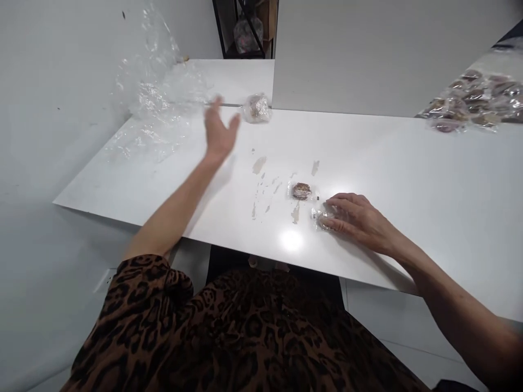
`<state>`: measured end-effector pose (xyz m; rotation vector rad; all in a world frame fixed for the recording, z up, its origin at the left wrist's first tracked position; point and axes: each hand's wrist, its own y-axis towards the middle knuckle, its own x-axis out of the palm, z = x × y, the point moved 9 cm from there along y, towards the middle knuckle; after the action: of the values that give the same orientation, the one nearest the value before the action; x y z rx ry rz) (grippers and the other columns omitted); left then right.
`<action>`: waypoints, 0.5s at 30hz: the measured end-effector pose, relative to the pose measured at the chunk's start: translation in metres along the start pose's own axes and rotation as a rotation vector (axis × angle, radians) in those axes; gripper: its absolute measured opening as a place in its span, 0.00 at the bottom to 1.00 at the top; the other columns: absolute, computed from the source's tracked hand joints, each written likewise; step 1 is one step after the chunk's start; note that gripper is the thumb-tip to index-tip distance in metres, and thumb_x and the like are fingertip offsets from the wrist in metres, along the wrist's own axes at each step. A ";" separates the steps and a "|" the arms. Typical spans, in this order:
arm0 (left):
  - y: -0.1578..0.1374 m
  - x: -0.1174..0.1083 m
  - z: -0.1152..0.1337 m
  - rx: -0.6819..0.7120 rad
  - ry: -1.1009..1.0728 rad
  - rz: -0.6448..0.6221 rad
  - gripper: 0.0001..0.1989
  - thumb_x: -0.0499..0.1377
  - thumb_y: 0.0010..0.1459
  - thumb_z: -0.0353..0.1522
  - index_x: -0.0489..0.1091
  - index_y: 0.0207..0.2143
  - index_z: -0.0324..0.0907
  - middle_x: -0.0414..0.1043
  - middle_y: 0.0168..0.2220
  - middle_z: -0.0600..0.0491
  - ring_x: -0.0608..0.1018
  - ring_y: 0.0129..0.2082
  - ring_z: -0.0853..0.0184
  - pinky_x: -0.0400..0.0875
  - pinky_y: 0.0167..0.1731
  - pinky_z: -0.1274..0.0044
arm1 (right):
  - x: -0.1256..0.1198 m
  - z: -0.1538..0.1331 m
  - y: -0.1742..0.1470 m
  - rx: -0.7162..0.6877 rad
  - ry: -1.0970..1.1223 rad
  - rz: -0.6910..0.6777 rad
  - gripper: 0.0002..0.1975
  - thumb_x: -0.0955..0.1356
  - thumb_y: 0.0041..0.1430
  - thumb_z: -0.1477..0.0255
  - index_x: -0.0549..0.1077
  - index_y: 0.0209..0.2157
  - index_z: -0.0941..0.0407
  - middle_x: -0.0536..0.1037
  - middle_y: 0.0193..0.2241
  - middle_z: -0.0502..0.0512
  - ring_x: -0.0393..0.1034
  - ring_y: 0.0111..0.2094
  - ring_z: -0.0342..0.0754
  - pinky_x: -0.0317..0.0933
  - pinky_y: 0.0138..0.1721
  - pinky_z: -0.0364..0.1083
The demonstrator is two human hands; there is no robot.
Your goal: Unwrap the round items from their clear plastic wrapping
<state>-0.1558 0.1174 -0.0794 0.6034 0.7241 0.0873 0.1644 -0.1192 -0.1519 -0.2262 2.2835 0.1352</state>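
My left hand [219,130] is raised over the far left part of the table, smeared by motion. Its thumb and fingers are apart and nothing is in them. Just right of it lies a crinkled clear bag [257,108] with something pale brown inside. My right hand [362,223] rests low over the table, with thumb and fingers around a small clear-wrapped snack packet [324,219] that they partly cover. Beside its fingertips, a second wrapped snack packet [302,190] with a brown filling lies flat and untouched.
Loose clear plastic film [157,103] spreads over the table's left end, against the wall. At the far right is a pile of wrapped snack packets [476,103]. The white table [408,163] has worn patches in the middle. A dark shelf [247,32] stands behind.
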 end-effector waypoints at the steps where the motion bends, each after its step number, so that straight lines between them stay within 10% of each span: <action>1: -0.026 0.029 0.014 -0.052 0.028 -0.171 0.22 0.57 0.72 0.41 0.63 0.62 0.39 0.65 0.65 0.43 0.63 0.65 0.61 0.53 0.70 0.60 | 0.004 -0.003 0.000 -0.012 -0.018 -0.017 0.32 0.67 0.60 0.39 0.81 0.47 0.51 0.78 0.50 0.65 0.71 0.52 0.64 0.70 0.50 0.62; 7: -0.142 0.114 0.121 0.062 0.164 -0.857 0.31 0.57 0.64 0.53 0.71 0.59 0.42 0.61 0.68 0.40 0.60 0.68 0.43 0.54 0.66 0.49 | 0.014 -0.007 0.004 0.028 -0.008 -0.084 0.31 0.70 0.57 0.40 0.80 0.41 0.55 0.77 0.37 0.62 0.70 0.42 0.58 0.67 0.42 0.57; 15: -0.147 0.105 0.123 -0.025 -0.107 -0.646 0.16 0.62 0.60 0.34 0.67 0.50 0.43 0.76 0.45 0.48 0.74 0.44 0.60 0.69 0.49 0.66 | 0.024 -0.023 -0.011 -0.011 -0.036 -0.104 0.29 0.68 0.59 0.42 0.74 0.32 0.56 0.75 0.36 0.62 0.68 0.41 0.56 0.65 0.41 0.54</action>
<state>-0.0165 -0.0353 -0.1504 0.3251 0.7825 -0.5287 0.1341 -0.1364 -0.1551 -0.3450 2.2309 0.0968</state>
